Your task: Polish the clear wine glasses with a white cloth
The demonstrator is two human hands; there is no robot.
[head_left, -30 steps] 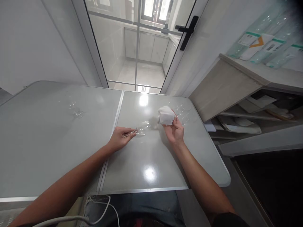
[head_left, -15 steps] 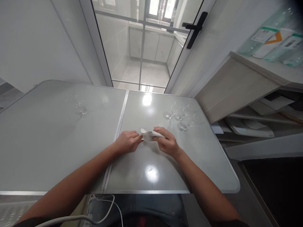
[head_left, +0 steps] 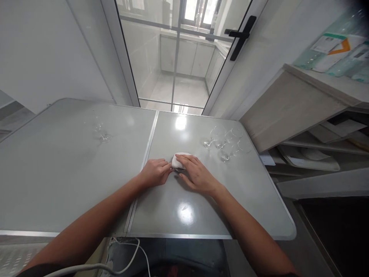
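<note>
My left hand is closed in a pinch on a clear stemmed glass that is almost hidden between my hands. My right hand is wrapped over a white cloth that covers the bowl of that glass, low over the grey table. Both hands meet near the table's centre seam. A group of several clear stemmed glasses stands to the right, beyond my right hand. A single clear glass stands alone at the far left.
A glass door with a black handle is behind the table. A wooden shelf unit with papers stands at the right. A white cable hangs below the table's near edge.
My right hand brought the white cloth down from the right and closed it over the glass bowl. My left hand stayed pinched on the glass. The camera view shifted slightly.
</note>
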